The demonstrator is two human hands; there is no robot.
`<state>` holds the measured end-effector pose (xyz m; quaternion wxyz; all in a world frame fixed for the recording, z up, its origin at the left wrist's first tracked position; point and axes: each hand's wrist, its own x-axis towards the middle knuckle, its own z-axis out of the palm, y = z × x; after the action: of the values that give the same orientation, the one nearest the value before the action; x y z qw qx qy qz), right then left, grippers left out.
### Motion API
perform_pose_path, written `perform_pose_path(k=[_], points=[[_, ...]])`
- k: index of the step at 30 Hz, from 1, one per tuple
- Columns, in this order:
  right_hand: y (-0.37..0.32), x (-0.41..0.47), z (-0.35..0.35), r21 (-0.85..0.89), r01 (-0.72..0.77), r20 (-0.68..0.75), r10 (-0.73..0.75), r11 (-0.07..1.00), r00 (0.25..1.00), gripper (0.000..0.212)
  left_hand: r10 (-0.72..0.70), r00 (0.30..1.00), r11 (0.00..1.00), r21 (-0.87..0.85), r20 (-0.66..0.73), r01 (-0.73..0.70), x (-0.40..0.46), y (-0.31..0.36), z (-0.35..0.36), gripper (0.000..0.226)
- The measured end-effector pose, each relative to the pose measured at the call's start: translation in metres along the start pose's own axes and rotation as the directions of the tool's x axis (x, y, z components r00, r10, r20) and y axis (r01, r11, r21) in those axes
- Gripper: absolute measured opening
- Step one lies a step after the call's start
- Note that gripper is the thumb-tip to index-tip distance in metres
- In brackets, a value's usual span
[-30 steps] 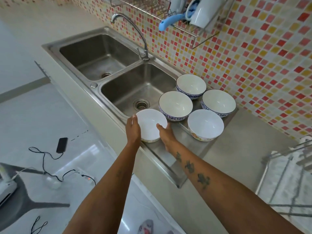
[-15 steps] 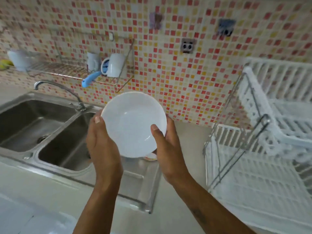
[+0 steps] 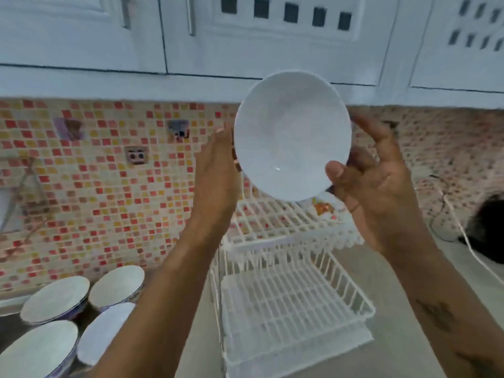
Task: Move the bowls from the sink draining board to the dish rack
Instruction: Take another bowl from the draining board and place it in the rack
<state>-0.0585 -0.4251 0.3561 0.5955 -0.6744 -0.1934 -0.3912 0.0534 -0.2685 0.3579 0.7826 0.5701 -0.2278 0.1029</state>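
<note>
I hold a white bowl (image 3: 291, 135) up high between both hands, tilted with its inside facing me, above the top tier of the white two-tier dish rack (image 3: 289, 304). My left hand (image 3: 218, 173) presses its left rim; my right hand (image 3: 373, 181) grips the lower right rim, thumb inside. Several more bowls stay on the draining board at the lower left, among them a blue-patterned bowl (image 3: 56, 298), another bowl (image 3: 117, 285) behind it, and a white bowl (image 3: 106, 331) partly hidden by my left forearm.
White wall cupboards (image 3: 245, 36) hang close above the raised bowl. The mosaic tile wall (image 3: 109, 186) carries sockets (image 3: 137, 155). A dark object (image 3: 488, 230) with a white cable (image 3: 463, 236) lies on the counter right of the rack.
I lifted the bowl off the draining board and carried it right and upward to above the rack. My view swung from the sink to the rack and cupboards.
</note>
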Motion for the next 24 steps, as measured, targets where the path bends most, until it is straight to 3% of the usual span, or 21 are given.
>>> perform_pose_path(k=[2, 5, 8, 10, 12, 17, 24], points=[[0.005, 0.019, -0.035, -0.237, 0.041, -0.034, -0.051, 0.971, 0.998, 0.071, -0.05, 0.994, 0.998, 0.049, 0.101, 0.045, 0.013, 0.004, 0.033, 0.037], [0.018, 0.043, -0.079, -0.494, -0.007, -0.032, -0.01, 0.869, 0.999, 0.081, -0.091, 0.981, 0.985, 0.163, 0.171, 0.063, 0.037, -0.011, 0.067, 0.04], [0.048, 0.056, -0.117, -0.706, -0.029, 0.029, 0.07, 0.708, 0.997, 0.087, -0.151, 0.955, 0.94, 0.335, 0.255, 0.059, 0.052, -0.024, 0.093, 0.074], [0.065, 0.062, -0.14, -0.823, -0.014, 0.087, 0.15, 0.567, 0.985, 0.09, -0.189, 0.918, 0.915, 0.403, 0.348, 0.035, 0.055, -0.033, 0.113, 0.066], [0.085, 0.064, -0.148, -0.887, 0.018, 0.146, 0.244, 0.461, 0.959, 0.093, -0.221, 0.894, 0.869, 0.494, 0.389, 0.0, 0.061, -0.047, 0.122, 0.055], [0.127, 0.066, -0.165, -0.915, 0.182, 0.303, 0.315, 0.359, 0.9, 0.093, -0.316, 0.854, 0.82, 0.572, 0.414, 0.025, 0.063, -0.082, 0.14, 0.058], [0.149, 0.074, -0.168, -0.932, 0.263, 0.346, 0.402, 0.248, 0.848, 0.099, -0.363, 0.822, 0.707, 0.705, 0.439, -0.065, 0.059, -0.111, 0.152, 0.063]])
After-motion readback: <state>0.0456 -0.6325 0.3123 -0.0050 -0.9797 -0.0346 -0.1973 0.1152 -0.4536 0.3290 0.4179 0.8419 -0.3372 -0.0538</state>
